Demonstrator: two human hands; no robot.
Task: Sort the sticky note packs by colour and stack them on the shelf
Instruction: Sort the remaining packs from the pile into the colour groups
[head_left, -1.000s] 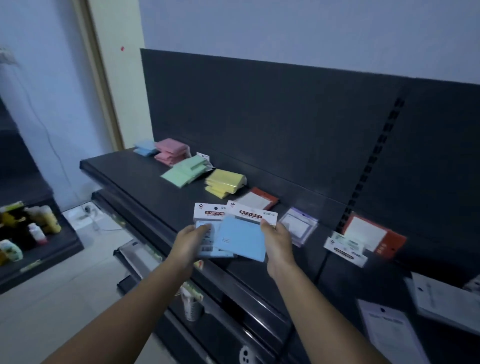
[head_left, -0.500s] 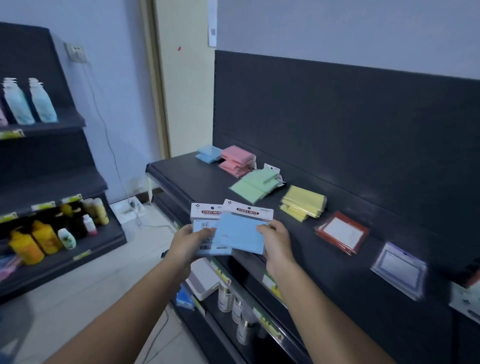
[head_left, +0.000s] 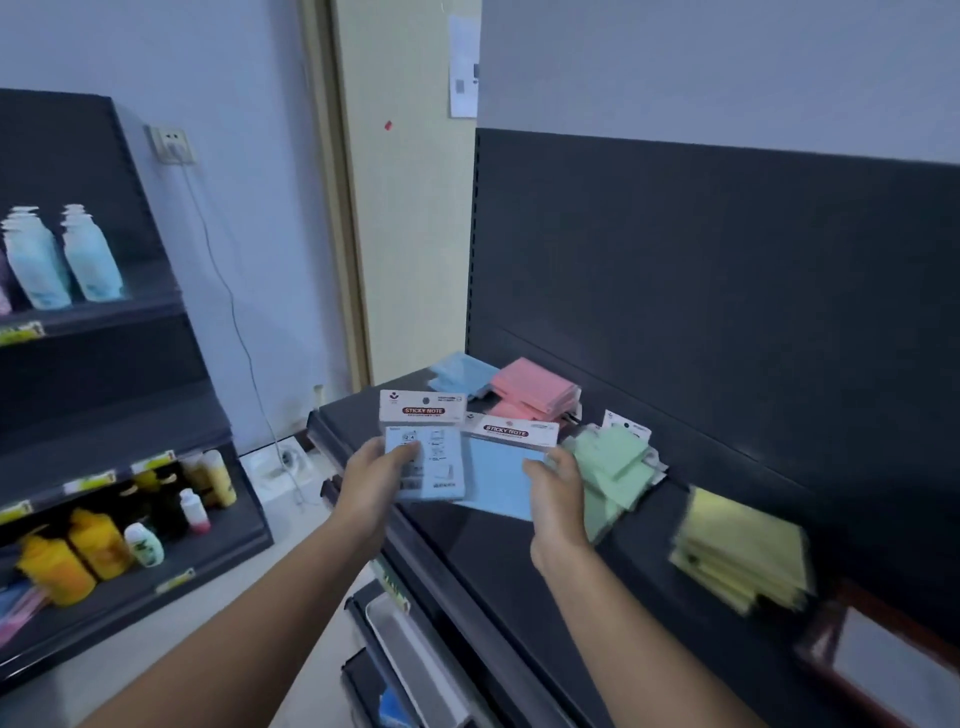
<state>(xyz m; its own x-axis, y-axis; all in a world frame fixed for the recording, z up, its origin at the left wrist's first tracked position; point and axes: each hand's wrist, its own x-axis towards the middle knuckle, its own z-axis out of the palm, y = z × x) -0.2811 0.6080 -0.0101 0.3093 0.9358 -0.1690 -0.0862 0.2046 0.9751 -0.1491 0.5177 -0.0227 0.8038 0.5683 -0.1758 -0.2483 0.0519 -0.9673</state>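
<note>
Blue packs (head_left: 498, 480): left hand (head_left: 371, 478) pinches one, right hand (head_left: 558, 488) the other, just by edges. I reckon one could slip before the blue stack (head_left: 460, 371) at 12 o'clock.

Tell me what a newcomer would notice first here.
Centre frame, the left hand and right hand each hold a blue sticky-note pack: the left pack shows its printed back, the right pack its plain face. Beyond them on the shelf lie a blue stack, pink stack, green stack and yellow stack.
</note>
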